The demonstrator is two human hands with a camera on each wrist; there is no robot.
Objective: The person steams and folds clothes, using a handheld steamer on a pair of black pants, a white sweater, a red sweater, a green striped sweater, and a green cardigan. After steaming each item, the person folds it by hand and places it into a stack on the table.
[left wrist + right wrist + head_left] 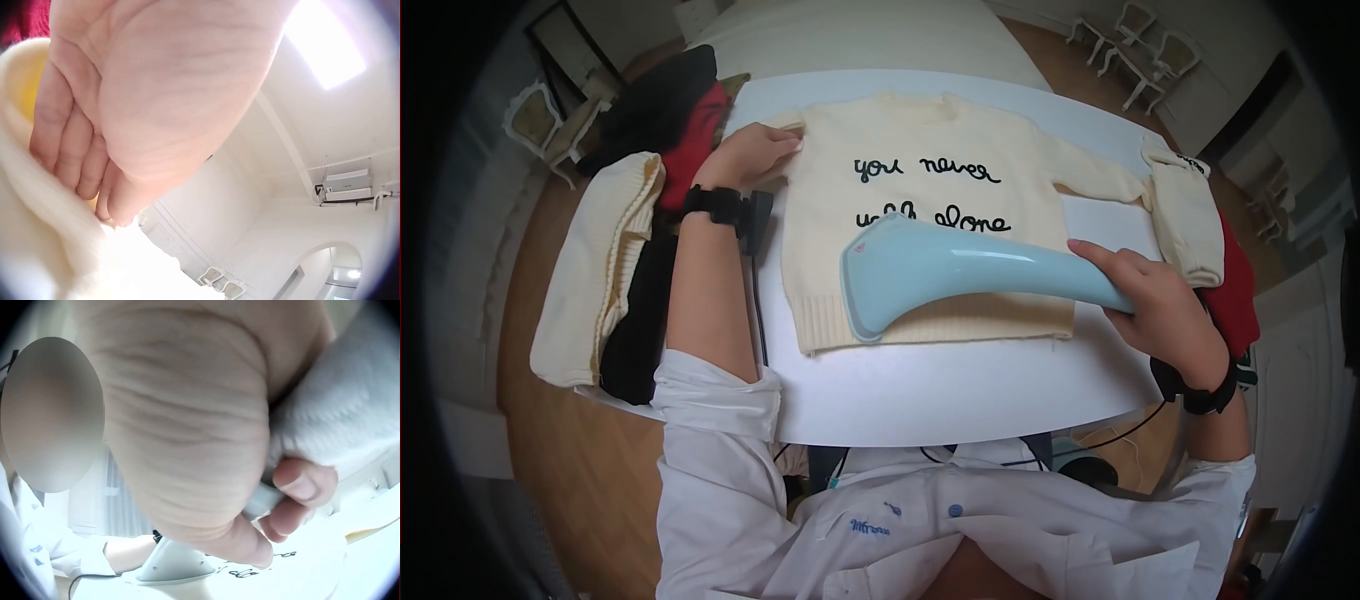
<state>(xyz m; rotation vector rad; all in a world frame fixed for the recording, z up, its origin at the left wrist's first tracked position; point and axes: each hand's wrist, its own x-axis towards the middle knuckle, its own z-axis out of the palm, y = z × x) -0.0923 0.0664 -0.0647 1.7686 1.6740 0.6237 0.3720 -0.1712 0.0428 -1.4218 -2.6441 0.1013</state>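
White shirt front point(1010, 520) below a soft-looking sweater point(820, 230), left fingers point(778, 147) pinching its sleeve point(789, 120), right fingers point(1102, 262) clamped round the steamer point(900, 265) handle point(1040, 275), likely its surest hold.

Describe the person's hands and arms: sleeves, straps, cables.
The left hand wears a black wrist strap with a dark boxy device and thin cable. The right hand has a black strap too. No gloves. White sleeves end near the elbows, the left one rolled.
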